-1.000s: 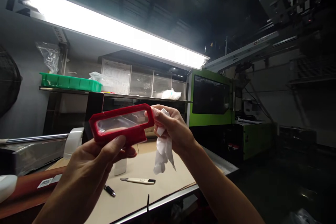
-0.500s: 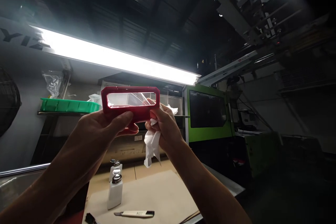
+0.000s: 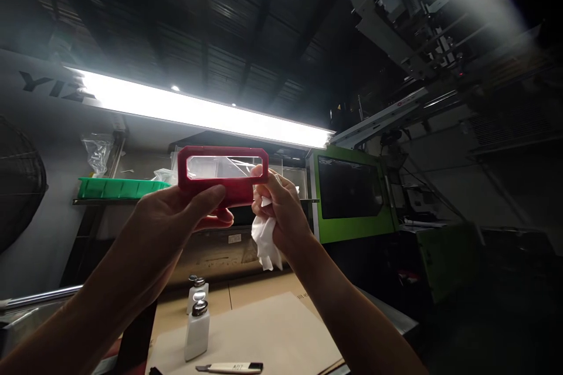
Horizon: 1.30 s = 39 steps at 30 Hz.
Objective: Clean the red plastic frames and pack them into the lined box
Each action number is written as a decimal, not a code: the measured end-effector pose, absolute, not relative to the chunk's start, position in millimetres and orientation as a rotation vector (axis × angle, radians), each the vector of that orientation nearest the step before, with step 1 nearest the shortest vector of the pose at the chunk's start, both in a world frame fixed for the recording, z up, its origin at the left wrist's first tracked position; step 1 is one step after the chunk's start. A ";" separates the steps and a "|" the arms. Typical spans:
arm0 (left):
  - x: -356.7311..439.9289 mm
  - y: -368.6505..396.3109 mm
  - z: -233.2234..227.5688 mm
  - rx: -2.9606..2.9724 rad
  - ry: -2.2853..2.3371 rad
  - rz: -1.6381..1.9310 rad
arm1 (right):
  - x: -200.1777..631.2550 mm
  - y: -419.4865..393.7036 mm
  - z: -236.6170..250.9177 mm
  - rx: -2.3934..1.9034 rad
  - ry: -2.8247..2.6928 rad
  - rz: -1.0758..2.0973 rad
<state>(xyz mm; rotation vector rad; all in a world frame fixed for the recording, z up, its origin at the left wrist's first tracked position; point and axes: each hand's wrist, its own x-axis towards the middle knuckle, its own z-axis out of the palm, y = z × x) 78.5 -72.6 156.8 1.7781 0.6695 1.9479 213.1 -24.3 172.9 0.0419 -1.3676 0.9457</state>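
A red plastic frame (image 3: 222, 187) with a clear rectangular window is held up in front of the long ceiling lamp (image 3: 197, 112). My left hand (image 3: 176, 225) grips its lower left side, thumb across the front. My right hand (image 3: 281, 211) pinches the frame's right end and also holds a crumpled white cloth (image 3: 266, 240), which hangs down below the fingers.
Below lies a bench covered with brown cardboard (image 3: 268, 334), with two white pump bottles (image 3: 196, 325) and a utility knife (image 3: 231, 367) on it. A green tray (image 3: 118, 187) sits on a shelf at the left. A green moulding machine (image 3: 352, 193) stands at the right.
Both hands lifted the red frame from a tilted pose near the bench up level before the lamp. My view tilted upward, so the bench dropped low in the picture.
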 end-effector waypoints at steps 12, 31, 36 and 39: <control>67.0 -66.5 151.0 1.725 0.860 1.989 | 233.1 -46.1 117.7 0.043 -1.564 -0.633; 61.7 -66.1 142.1 1.872 1.108 1.885 | 211.0 2.6 102.1 -0.422 -1.730 -0.680; 49.5 -58.6 131.1 1.731 0.983 1.876 | 210.4 -5.2 100.8 -0.221 -1.562 0.342; 47.8 -56.8 125.0 1.736 0.935 1.875 | 210.3 -3.7 105.4 -0.111 -1.442 0.778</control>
